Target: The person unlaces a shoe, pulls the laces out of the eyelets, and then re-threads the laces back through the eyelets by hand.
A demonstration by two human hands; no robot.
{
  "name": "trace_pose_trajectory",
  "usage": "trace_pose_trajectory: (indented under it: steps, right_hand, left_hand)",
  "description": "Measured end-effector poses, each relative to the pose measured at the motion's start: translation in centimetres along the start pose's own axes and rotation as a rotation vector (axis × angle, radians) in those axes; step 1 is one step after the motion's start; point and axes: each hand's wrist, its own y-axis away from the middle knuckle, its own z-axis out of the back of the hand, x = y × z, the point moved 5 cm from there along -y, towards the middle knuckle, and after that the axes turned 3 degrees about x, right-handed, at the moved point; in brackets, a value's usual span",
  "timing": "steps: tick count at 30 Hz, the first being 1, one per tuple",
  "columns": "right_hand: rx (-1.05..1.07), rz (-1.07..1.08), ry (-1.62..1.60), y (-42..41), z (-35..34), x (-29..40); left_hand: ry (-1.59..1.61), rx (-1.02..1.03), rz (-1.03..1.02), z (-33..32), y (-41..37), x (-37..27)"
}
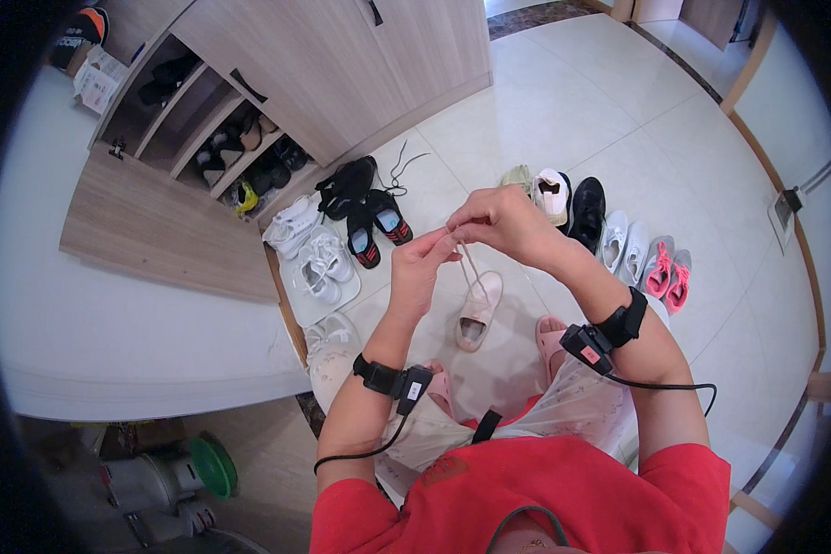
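Note:
A pale pink lace-up shoe stands on the tiled floor between my feet, which are in pink slippers. Its shoelace runs up from the shoe to my fingers. My left hand pinches the raised lace between thumb and fingertips. Close against it, my right hand grips the same lace, its fingertips meeting those of the left. The exact shape of the lace between the fingers is hidden.
Black shoes and white sneakers are at the left, beside an open shoe cabinet. A row of shoes, among them grey-and-pink sneakers, stands at the right. A loose dark lace lies near the cabinet.

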Motion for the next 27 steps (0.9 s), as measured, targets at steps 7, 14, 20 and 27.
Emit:
trace_pose_trajectory:
  steps: [7,14,20,27]
  right_hand:
    - [0.039,-0.046,-0.102,0.0,-0.6,-0.5]
    - [0.044,-0.418,-0.402,-0.5,-2.0,-3.7]
    - [0.256,-0.516,0.005,0.6,-7.9,-16.5]
    - [0.260,-0.618,0.094,9.3,-20.0,-29.9]
  left_hand:
    - [-0.104,0.045,-0.002,0.2,-0.1,-0.4]
    - [-0.034,-0.005,-0.011,1.0,0.3,-0.7]
    - [-0.071,0.021,0.030,1.1,0.0,-0.9]
    - [-0.096,0.027,0.122,1.5,0.7,-0.4]
